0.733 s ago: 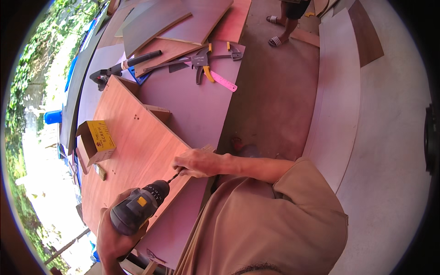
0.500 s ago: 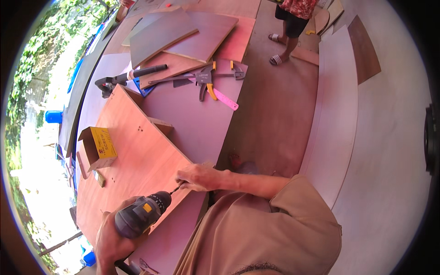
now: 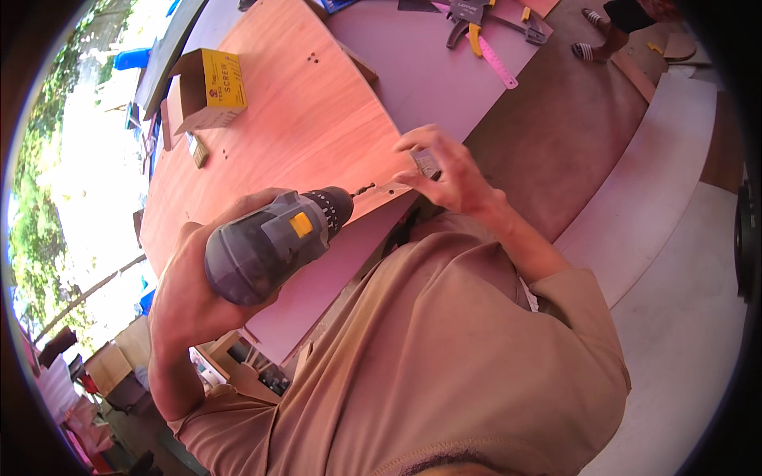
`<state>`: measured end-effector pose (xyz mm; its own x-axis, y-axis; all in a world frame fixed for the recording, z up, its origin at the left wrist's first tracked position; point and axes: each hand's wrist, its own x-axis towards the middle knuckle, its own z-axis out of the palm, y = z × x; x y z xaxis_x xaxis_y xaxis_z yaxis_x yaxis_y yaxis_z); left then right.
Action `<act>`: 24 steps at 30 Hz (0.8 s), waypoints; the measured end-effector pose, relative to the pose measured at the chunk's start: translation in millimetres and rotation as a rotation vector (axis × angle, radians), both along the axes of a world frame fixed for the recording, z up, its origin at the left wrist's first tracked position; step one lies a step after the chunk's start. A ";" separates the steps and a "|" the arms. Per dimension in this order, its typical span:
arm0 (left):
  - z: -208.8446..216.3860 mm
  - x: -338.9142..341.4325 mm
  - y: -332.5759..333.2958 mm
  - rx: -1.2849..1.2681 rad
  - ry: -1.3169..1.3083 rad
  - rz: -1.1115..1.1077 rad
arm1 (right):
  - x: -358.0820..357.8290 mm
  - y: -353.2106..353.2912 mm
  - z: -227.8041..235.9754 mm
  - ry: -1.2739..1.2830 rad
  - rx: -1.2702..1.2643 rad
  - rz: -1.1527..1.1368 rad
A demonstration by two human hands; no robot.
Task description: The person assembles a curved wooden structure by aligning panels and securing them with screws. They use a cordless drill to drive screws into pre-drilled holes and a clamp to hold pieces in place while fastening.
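My left hand (image 3: pixel 186 289) is closed around the grey and black cordless drill (image 3: pixel 258 250), whose yellow patch faces up. A short dark bit (image 3: pixel 363 190) sticks out of its chuck toward the edge of the reddish plywood panel (image 3: pixel 309 119). A small dark spot (image 3: pixel 391 191) marks the panel near the bit's tip. Just right of the panel's corner is my right hand (image 3: pixel 452 174), with thumb and fingers spread. A small greyish patch (image 3: pixel 426 163) shows between them; whether it lies in the hand or beyond it, I cannot tell.
An opened yellow and brown cardboard box (image 3: pixel 214 91) and a paintbrush (image 3: pixel 198 151) lie on the panel. Farther off are a bar clamp (image 3: pixel 470 12) and a pink ruler (image 3: pixel 498 65) on the pale sheet. Another person's sandalled feet (image 3: pixel 583 51) stand at the far right.
My right hand has let go near the drill bit, spread its fingers and moved right. The drill has shifted up and right in view, and the whole view has turned.
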<state>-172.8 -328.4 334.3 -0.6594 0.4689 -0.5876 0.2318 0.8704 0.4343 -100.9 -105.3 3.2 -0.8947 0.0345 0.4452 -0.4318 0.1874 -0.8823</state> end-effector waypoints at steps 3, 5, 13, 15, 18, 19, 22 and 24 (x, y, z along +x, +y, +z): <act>-0.9 -0.7 -0.1 0.024 0.022 -0.037 | 10.3 7.0 -14.7 -0.025 0.011 -0.075; 0.6 -2.2 0.7 0.063 -0.005 -0.055 | 16.3 -1.6 -29.6 -0.102 0.031 -0.083; -6.4 -8.8 4.7 -0.018 0.028 -0.104 | 8.5 -54.0 -77.2 -0.114 -0.228 -0.142; -6.2 -9.5 5.8 0.017 -0.004 -0.101 | 8.7 -57.8 -75.0 -0.127 -0.277 -0.146; -3.7 -10.0 6.2 0.001 -0.035 -0.096 | 9.4 -56.8 -70.4 -0.164 -0.294 -0.124; -3.3 -10.3 6.4 -0.039 -0.020 -0.100 | 9.4 -54.9 -69.1 -0.177 -0.282 -0.113; -5.2 -12.5 5.1 -0.062 0.009 -0.099 | 6.5 -48.7 -68.8 -0.175 -0.275 -0.063; -7.2 -15.0 4.7 -0.047 -0.001 -0.077 | 4.7 -45.7 -69.2 -0.185 -0.266 -0.046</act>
<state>-187.8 -323.7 327.1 -0.6219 0.4901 -0.6107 0.2986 0.8694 0.3937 -96.2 -151.0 -66.0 -0.9545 0.1702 0.2450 -0.2557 -0.0441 -0.9657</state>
